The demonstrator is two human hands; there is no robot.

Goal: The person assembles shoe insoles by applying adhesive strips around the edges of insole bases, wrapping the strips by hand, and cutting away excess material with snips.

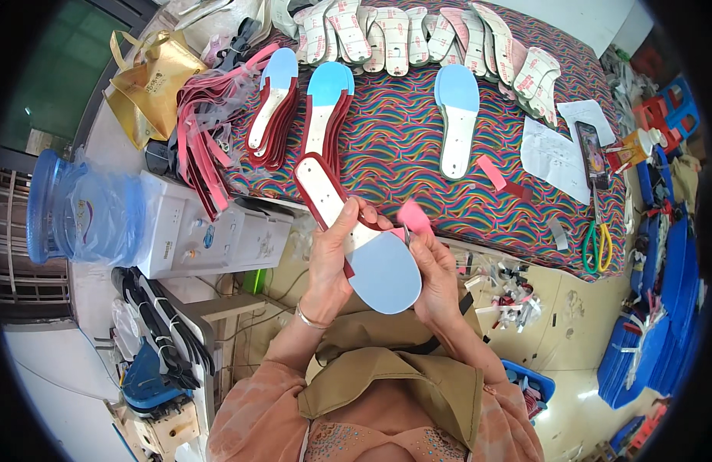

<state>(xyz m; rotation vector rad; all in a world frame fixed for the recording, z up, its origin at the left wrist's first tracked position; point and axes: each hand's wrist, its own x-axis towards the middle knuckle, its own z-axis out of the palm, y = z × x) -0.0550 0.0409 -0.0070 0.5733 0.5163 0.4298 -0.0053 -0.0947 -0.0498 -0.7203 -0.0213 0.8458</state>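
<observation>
Over my lap, my left hand (330, 254) is closed round the middle of an insole (383, 273). This insole has a pale blue rounded end, a white strip with small holes and dark red edging. The blue end points toward me, the narrow end toward the table. At the insole's right edge, my right hand (435, 277) pinches a pink strip (414, 218) that stands up above the thumb. A small dark metallic tip shows beside that thumb; its kind I cannot make out. Beyond the hands lie stacks of red-edged insoles (319, 127) and a green-edged stack (457, 115).
A patterned cloth covers the table (386, 173). Printed white insole pieces (394, 38) line its back. Pink strips (198, 146) hang at the left, near a water dispenser (209, 239). Scissors (604, 248), papers (556, 158) and a phone (592, 154) lie at the right.
</observation>
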